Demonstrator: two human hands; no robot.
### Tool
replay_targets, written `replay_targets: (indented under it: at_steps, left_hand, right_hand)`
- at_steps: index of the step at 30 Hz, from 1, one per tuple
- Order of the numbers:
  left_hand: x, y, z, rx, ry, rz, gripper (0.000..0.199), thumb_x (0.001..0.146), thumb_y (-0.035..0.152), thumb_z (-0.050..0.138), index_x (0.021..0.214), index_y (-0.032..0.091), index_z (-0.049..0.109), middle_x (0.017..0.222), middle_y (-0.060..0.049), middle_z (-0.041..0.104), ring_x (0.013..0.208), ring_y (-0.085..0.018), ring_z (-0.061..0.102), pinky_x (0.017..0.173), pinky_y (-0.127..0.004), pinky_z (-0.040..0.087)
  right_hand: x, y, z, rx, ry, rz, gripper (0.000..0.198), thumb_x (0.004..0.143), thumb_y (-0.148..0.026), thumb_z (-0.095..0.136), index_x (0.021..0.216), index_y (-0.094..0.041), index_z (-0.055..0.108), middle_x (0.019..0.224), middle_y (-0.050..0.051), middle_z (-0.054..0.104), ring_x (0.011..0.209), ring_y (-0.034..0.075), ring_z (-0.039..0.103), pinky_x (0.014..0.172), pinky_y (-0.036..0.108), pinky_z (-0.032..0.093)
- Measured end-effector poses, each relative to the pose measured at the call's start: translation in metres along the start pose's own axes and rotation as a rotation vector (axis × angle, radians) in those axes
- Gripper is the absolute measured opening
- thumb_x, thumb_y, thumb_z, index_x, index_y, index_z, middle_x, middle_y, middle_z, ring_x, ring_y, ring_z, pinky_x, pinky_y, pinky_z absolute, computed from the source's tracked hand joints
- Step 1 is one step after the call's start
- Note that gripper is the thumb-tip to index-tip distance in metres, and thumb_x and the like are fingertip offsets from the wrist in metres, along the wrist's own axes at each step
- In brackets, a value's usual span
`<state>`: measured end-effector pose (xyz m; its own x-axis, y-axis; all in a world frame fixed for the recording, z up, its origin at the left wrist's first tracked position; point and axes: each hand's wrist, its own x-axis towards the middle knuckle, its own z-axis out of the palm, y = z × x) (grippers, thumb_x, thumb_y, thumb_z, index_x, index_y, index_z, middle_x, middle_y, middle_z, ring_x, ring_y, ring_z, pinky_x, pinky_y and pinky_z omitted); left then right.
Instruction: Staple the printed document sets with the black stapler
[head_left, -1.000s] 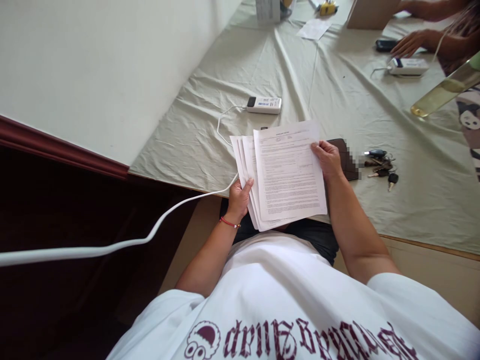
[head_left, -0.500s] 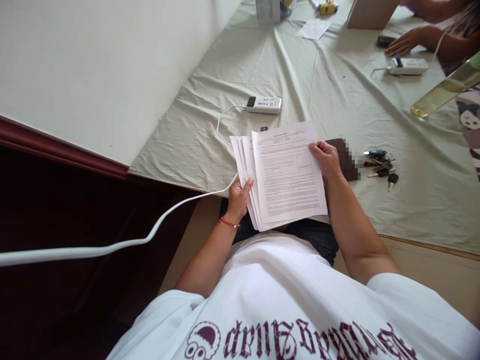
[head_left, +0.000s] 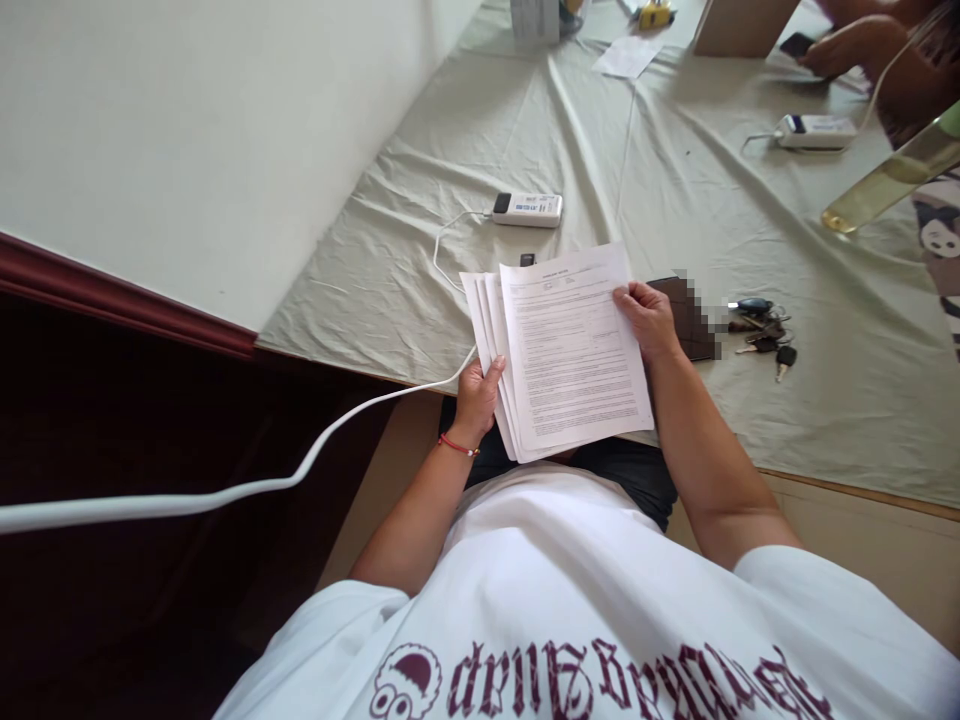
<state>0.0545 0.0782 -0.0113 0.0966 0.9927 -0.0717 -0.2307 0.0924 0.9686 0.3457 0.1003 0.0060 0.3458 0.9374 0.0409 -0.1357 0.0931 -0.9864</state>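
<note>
Several printed paper sheets [head_left: 581,350] are fanned out over the table's near edge, the top one covered in small text. My left hand [head_left: 478,395] grips the left edges of the sheets, thumb on top. At the upper right, my right hand [head_left: 649,318] pinches the top sheet's edge between thumb and fingers; whether it also holds sheets beneath cannot be seen. Just beyond my right hand lies a dark brown wallet-like item [head_left: 686,315], partly blurred out. A bunch of keys [head_left: 763,330] rests to its right.
A white power bank [head_left: 527,210] with a cable lies beyond the papers on the cloth-covered table [head_left: 420,250]. Another white device [head_left: 815,132] and a bottle [head_left: 892,180] are at right. Across the table, another person's hand [head_left: 847,48] holds a dark phone-like object. A white cable [head_left: 300,475] crosses left.
The top sheet and my right hand have shifted slightly left. My left hand stays put. The other person's hand has lifted the dark object off the table.
</note>
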Motion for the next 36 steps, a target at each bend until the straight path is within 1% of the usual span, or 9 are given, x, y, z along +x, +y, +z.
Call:
replay_targets:
  at_steps: [8, 14, 19, 22, 25, 28, 32, 34, 36]
  left_hand:
    - [-0.003, 0.009, 0.005, -0.018, -0.003, -0.025, 0.046, 0.079, 0.055, 0.08, 0.104, 0.017, 0.076, 0.104, -0.01, 0.08, 0.107, -0.029, 0.073, 0.099, -0.043, 0.056]
    - [-0.003, 0.005, 0.004, 0.011, 0.002, -0.042, 0.045, 0.07, 0.047, 0.088, 0.103, 0.018, 0.078, 0.108, -0.009, 0.08, 0.099, -0.027, 0.075, 0.097, -0.043, 0.058]
    - [-0.006, 0.005, 0.009, 0.048, 0.006, -0.045, 0.039, 0.068, 0.045, 0.089, 0.094, 0.018, 0.079, 0.101, -0.008, 0.081, 0.096, -0.028, 0.075, 0.098, -0.048, 0.058]
    - [-0.01, 0.011, 0.013, -0.061, -0.012, -0.083, 0.038, 0.068, 0.043, 0.089, 0.095, 0.018, 0.078, 0.1, -0.008, 0.081, 0.101, -0.03, 0.075, 0.1, -0.051, 0.056]
    - [-0.013, 0.019, 0.015, -0.192, -0.031, -0.127, 0.038, 0.067, 0.039, 0.091, 0.097, 0.019, 0.078, 0.101, -0.008, 0.081, 0.105, -0.032, 0.074, 0.102, -0.053, 0.055]
    - [-0.014, 0.026, 0.015, -0.301, -0.051, -0.17, 0.04, 0.066, 0.035, 0.092, 0.099, 0.019, 0.078, 0.104, -0.008, 0.081, 0.108, -0.033, 0.074, 0.104, -0.053, 0.054]
    - [-0.014, 0.032, 0.011, -0.425, -0.052, -0.227, 0.045, 0.066, 0.034, 0.092, 0.106, 0.019, 0.076, 0.11, -0.009, 0.08, 0.11, -0.031, 0.073, 0.107, -0.052, 0.053]
    - [-0.015, 0.033, 0.008, -0.475, -0.055, -0.249, 0.046, 0.068, 0.035, 0.091, 0.108, 0.018, 0.076, 0.111, -0.009, 0.079, 0.111, -0.031, 0.073, 0.106, -0.051, 0.053]
    - [-0.016, 0.033, 0.005, -0.489, -0.081, -0.275, 0.048, 0.07, 0.039, 0.09, 0.11, 0.017, 0.076, 0.111, -0.011, 0.079, 0.11, -0.032, 0.073, 0.105, -0.051, 0.053]
  right_hand:
    - [-0.002, -0.001, 0.002, -0.014, -0.01, 0.009, 0.037, 0.069, -0.056, 0.083, 0.072, -0.025, 0.063, 0.066, -0.005, 0.06, 0.055, 0.012, 0.051, 0.053, 0.026, 0.045]
    - [-0.004, -0.004, 0.007, 0.02, -0.038, 0.008, 0.034, 0.069, -0.053, 0.085, 0.072, -0.024, 0.067, 0.065, -0.005, 0.061, 0.053, 0.01, 0.048, 0.049, 0.024, 0.041]
    - [-0.003, 0.0, 0.007, -0.04, -0.035, -0.005, 0.034, 0.072, -0.053, 0.083, 0.07, -0.025, 0.066, 0.063, -0.005, 0.059, 0.054, 0.011, 0.049, 0.051, 0.024, 0.044]
    - [0.001, 0.002, 0.004, -0.079, 0.006, -0.055, 0.03, 0.074, -0.052, 0.082, 0.082, -0.026, 0.07, 0.076, -0.004, 0.066, 0.069, 0.014, 0.061, 0.064, 0.024, 0.052]
    - [0.003, 0.0, 0.001, -0.059, 0.054, -0.079, 0.042, 0.071, -0.053, 0.085, 0.103, -0.029, 0.071, 0.1, -0.001, 0.073, 0.094, 0.019, 0.069, 0.079, 0.027, 0.057]
    - [-0.001, -0.009, -0.001, 0.026, 0.006, 0.014, 0.054, 0.069, -0.058, 0.086, 0.112, -0.029, 0.07, 0.109, 0.002, 0.076, 0.104, 0.023, 0.071, 0.086, 0.033, 0.06]
    - [-0.012, -0.022, -0.002, 0.042, -0.163, 0.186, 0.057, 0.065, -0.067, 0.085, 0.1, -0.024, 0.075, 0.099, 0.006, 0.08, 0.101, 0.03, 0.075, 0.084, 0.041, 0.063]
    - [-0.017, -0.028, 0.0, 0.026, -0.226, 0.259, 0.056, 0.059, -0.065, 0.089, 0.095, -0.024, 0.077, 0.095, 0.007, 0.081, 0.094, 0.031, 0.076, 0.081, 0.043, 0.064]
    - [-0.022, -0.035, 0.004, 0.003, -0.243, 0.306, 0.054, 0.056, -0.057, 0.094, 0.095, -0.024, 0.078, 0.095, 0.006, 0.081, 0.087, 0.031, 0.077, 0.079, 0.044, 0.064]
